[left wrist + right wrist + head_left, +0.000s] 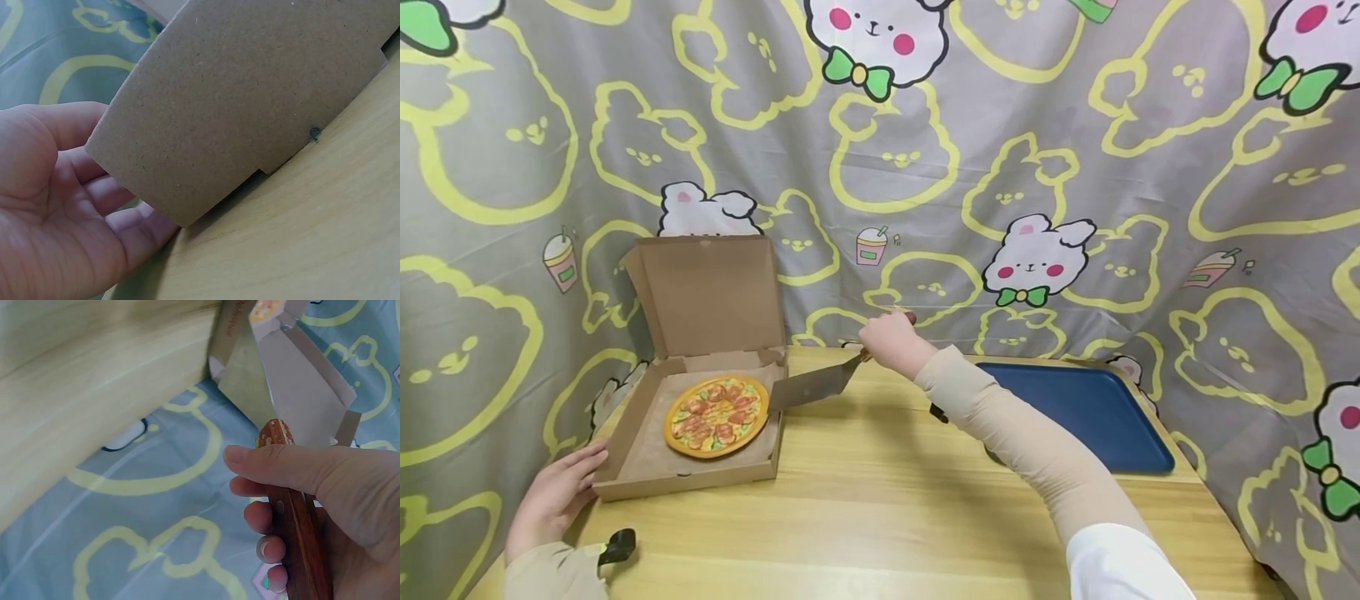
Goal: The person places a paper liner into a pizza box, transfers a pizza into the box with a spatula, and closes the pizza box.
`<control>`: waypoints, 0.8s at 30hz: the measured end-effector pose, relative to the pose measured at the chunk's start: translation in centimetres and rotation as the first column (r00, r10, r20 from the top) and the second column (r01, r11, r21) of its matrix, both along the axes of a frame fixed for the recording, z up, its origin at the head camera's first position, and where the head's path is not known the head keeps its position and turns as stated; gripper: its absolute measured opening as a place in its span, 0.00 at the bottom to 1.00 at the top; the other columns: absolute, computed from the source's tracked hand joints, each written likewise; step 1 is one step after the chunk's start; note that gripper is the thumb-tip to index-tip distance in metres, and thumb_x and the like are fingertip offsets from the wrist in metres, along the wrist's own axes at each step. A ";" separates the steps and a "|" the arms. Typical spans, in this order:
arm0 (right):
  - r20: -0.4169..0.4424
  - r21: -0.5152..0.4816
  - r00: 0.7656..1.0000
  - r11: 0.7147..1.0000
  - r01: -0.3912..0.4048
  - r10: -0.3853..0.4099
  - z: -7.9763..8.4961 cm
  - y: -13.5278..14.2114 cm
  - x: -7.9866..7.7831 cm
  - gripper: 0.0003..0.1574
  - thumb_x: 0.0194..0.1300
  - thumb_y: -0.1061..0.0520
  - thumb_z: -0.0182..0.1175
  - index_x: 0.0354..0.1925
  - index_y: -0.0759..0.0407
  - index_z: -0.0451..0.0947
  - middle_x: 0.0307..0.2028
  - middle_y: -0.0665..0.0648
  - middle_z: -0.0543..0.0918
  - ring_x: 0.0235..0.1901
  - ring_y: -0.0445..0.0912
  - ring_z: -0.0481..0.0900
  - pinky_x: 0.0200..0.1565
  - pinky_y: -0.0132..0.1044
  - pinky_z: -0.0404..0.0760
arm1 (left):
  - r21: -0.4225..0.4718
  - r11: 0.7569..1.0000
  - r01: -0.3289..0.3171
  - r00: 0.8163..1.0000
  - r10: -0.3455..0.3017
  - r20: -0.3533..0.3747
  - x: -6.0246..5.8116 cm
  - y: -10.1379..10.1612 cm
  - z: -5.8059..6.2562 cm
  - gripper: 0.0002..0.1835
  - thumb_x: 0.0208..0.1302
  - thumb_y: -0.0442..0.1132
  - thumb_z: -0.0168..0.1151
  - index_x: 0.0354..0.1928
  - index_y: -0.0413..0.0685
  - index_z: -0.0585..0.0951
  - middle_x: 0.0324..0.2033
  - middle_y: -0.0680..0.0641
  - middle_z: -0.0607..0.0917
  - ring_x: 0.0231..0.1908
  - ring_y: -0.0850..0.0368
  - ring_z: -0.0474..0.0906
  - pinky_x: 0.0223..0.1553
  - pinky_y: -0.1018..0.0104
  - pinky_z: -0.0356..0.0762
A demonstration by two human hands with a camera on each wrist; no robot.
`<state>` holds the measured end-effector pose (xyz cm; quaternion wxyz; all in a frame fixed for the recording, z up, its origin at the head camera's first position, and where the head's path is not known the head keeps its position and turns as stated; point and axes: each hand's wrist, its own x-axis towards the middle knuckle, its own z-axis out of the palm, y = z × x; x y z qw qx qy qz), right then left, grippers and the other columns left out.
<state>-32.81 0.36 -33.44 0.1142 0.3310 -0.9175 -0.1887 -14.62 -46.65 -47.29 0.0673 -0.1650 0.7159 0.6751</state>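
My right hand (pixel 891 340) grips the wooden handle (pixel 300 531) of a metal spatula, its fingers wrapped round it and its thumb along the top. The flat spatula blade (pixel 816 387) slants down to the left, its front edge close by the pizza's right rim and over the right wall of the box. A round pizza (pixel 715 417) with a thick orange crust lies in the open cardboard pizza box (pixel 688 485), lid raised at the back. My left hand (pixel 553 500) touches the box's front left corner, fingers extended along its outer side wall (pixel 250 94).
A blue rectangular tray (pixel 1075 408) lies at the back right, partly covered by my right arm. A patterned curtain (pixel 910 167) hangs behind the wooden table (pixel 850 517) and down both sides. Black wrist gear (pixel 617 546) shows by my left wrist.
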 end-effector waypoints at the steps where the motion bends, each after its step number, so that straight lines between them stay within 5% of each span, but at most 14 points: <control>1: 0.018 -0.007 1.000 1.000 0.006 -0.006 -0.2 0.2 -0.1 0.02 0.63 0.56 0.65 0.33 0.51 0.85 0.34 0.51 0.88 0.33 0.47 0.83 0.36 0.43 0.80 | -0.001 1.000 0.000 1.000 0.000 0.000 0.0 0.0 0.0 0.13 0.72 0.50 0.53 0.33 0.87 0.77 0.35 0.86 0.67 0.48 0.72 0.63 0.40 0.80 0.72; 8: 0.055 -0.060 0.998 0.998 0.024 -0.021 -2.7 1.6 -0.8 0.04 0.60 0.59 0.65 0.33 0.49 0.84 0.32 0.50 0.87 0.32 0.46 0.83 0.31 0.42 0.77 | -0.014 1.000 -0.006 1.000 0.007 0.020 0.0 0.1 0.3 0.13 0.72 0.52 0.53 0.32 0.88 0.76 0.34 0.85 0.67 0.64 0.42 0.50 0.40 0.81 0.72; 11: 0.049 -0.125 0.999 0.992 0.013 -0.006 -4.1 2.3 -0.9 0.03 0.58 0.59 0.66 0.31 0.49 0.84 0.30 0.50 0.87 0.31 0.47 0.83 0.31 0.42 0.78 | -0.013 1.000 -0.003 1.000 0.003 0.012 0.0 0.1 0.2 0.13 0.72 0.51 0.53 0.32 0.88 0.76 0.34 0.85 0.67 0.60 0.52 0.59 0.40 0.80 0.72; 13: 0.038 -0.165 0.999 0.986 0.002 0.005 -5.0 2.8 -0.9 0.03 0.57 0.58 0.66 0.30 0.49 0.83 0.30 0.49 0.87 0.31 0.47 0.83 0.33 0.43 0.78 | -0.007 1.000 -0.003 1.000 0.003 0.000 0.0 0.0 0.2 0.14 0.72 0.50 0.53 0.32 0.88 0.77 0.35 0.86 0.67 0.51 0.67 0.65 0.40 0.79 0.72; 16: 0.029 -0.225 0.999 0.974 -0.022 0.029 -6.1 3.4 -0.7 0.02 0.56 0.57 0.67 0.29 0.49 0.83 0.27 0.49 0.86 0.29 0.47 0.82 0.34 0.43 0.77 | 0.002 1.000 0.000 1.000 0.000 -0.020 0.1 -0.1 0.1 0.15 0.73 0.49 0.53 0.32 0.87 0.78 0.35 0.86 0.68 0.40 0.81 0.64 0.39 0.77 0.73; 24: -0.053 -0.336 0.997 0.939 -0.067 0.052 -7.6 5.7 0.4 0.09 0.57 0.52 0.71 0.26 0.51 0.80 0.24 0.50 0.84 0.25 0.49 0.80 0.28 0.42 0.74 | 0.019 1.000 -0.011 1.000 0.011 -0.021 0.1 0.1 0.1 0.15 0.73 0.48 0.53 0.32 0.86 0.78 0.35 0.85 0.69 0.38 0.81 0.65 0.39 0.76 0.73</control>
